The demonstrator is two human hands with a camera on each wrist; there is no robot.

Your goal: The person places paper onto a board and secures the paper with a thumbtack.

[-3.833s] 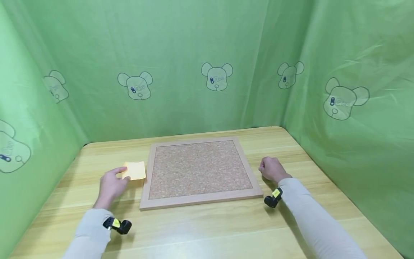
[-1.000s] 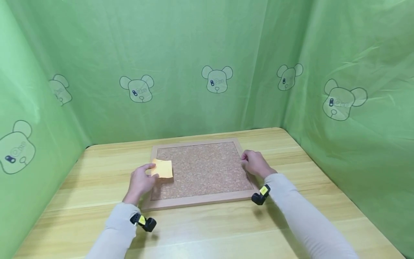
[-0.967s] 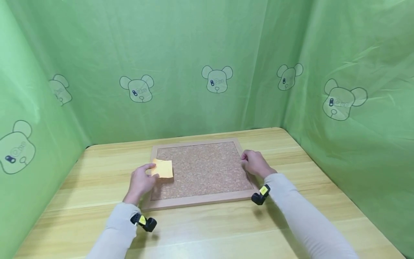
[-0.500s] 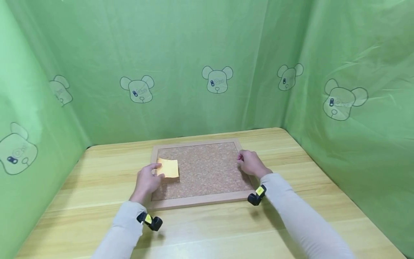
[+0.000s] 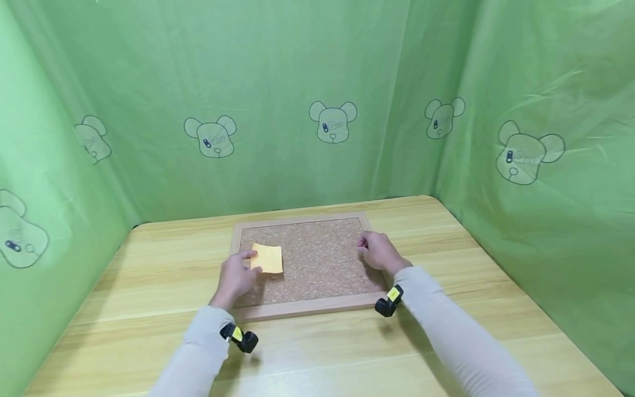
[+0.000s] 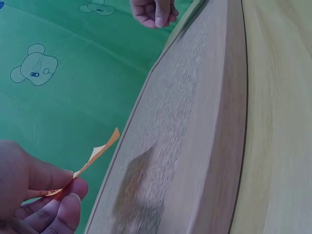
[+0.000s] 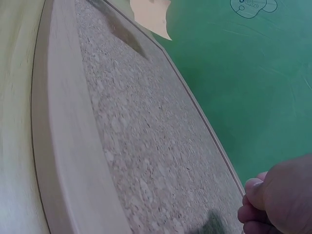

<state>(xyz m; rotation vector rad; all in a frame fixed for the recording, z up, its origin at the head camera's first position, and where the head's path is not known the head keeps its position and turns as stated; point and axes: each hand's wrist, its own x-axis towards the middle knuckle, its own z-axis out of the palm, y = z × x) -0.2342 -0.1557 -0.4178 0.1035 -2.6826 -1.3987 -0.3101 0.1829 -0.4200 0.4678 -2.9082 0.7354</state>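
Note:
My left hand (image 5: 237, 277) pinches a pale orange sticky note (image 5: 268, 259) by its left edge between thumb and fingers. Held above the left part of the framed cork board (image 5: 317, 259), the note casts a shadow on the cork. Seen edge-on in the left wrist view, the sticky note (image 6: 100, 148) looks slightly bent. My right hand (image 5: 380, 251) hovers over the right side of the board, its fingers curled and the thumb against the index finger. No object shows at the fingertips of the right hand (image 7: 285, 197) in the right wrist view.
The cork board's wooden frame (image 5: 317, 305) lies flat on a light wood table (image 5: 317, 358). A green curtain (image 5: 278, 66) printed with bear heads stands behind the table and along both sides. Black cameras sit on both wrists.
The left hand has carried the sticky note rightward from beside the board to over its left part. The right hand has moved left from the table to over the board.

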